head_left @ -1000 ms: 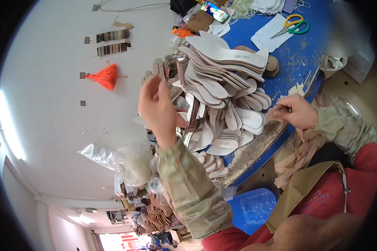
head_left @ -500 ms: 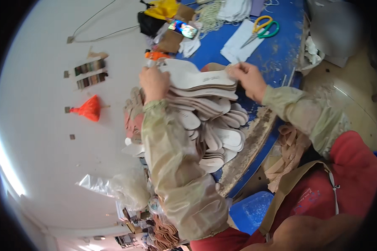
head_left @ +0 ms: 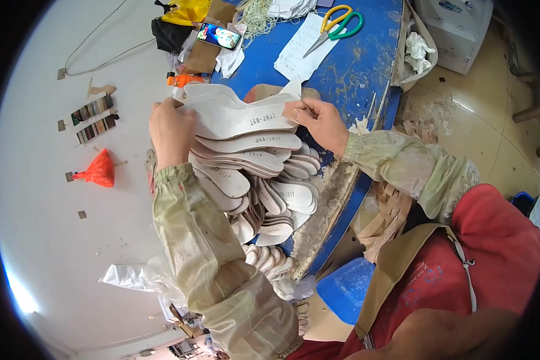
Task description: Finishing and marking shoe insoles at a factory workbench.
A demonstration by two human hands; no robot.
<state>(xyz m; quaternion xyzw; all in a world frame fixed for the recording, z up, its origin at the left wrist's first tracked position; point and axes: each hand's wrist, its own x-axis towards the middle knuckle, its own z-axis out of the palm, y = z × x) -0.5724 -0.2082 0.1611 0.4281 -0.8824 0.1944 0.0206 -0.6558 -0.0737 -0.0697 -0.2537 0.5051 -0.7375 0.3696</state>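
Note:
My left hand (head_left: 173, 133) is closed on the left end of a white, printed shoe insole (head_left: 237, 120), thumb on top. At the other end, the closed fingers of my right hand (head_left: 323, 125) pinch the insole's edge. A thin dark thing shows at those fingertips, too small to name. One pale pointed flap (head_left: 293, 89) sticks up beside the right hand. Directly below the held insole lie fanned stacks of similar insoles (head_left: 252, 141), white on top with brownish layers. Another insole stack (head_left: 294, 195) is nearer the table's front edge.
Scissors (head_left: 336, 30) with yellow and green handles lie on white paper (head_left: 294, 57) on the blue table (head_left: 366, 66). A lit phone (head_left: 219, 36), string (head_left: 259, 21) and bags are at the back left. A blue bin (head_left: 348, 288) stands below the table edge.
The whole view has shifted, so the table sits further left in it. Both hands still grip the insole and have come slightly nearer to me. A pointed flap now stands up beside the right hand.

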